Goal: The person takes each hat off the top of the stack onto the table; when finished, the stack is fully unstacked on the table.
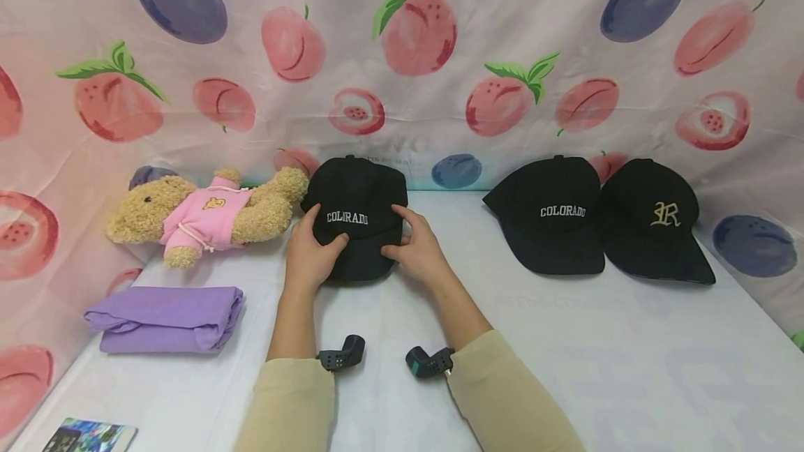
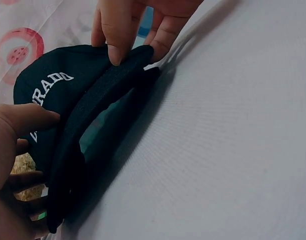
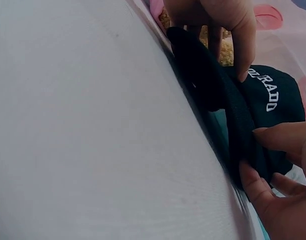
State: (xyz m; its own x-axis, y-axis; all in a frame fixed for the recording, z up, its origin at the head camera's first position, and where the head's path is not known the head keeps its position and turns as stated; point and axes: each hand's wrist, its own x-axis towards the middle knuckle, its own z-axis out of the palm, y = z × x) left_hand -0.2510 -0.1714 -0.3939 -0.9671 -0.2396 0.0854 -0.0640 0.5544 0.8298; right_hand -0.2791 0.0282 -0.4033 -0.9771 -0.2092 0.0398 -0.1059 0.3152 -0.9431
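Note:
A black baseball cap (image 1: 356, 190) with white COLORADO lettering is on the white table near the back, its brim toward me. My left hand (image 1: 309, 251) grips its left side, the thumb on the front by the brim seam and the other fingers around the edge. On the opposite side my right hand (image 1: 417, 250) holds the brim's edge between thumb and fingers. Both wrist views show the brim (image 2: 100, 97) curved, with a gap beneath it. A teddy bear (image 1: 257, 218) in a pink top lies just left of the cap.
Two more black caps stand at the right: one lettered COLORADO (image 1: 555, 190), the other bearing a gold R emblem (image 1: 641, 229). A folded purple cloth (image 1: 166, 319) lies at the left, with a colourful flat item (image 1: 94, 436) at the front left corner. Fruit-patterned fabric (image 1: 414, 124) hangs behind.

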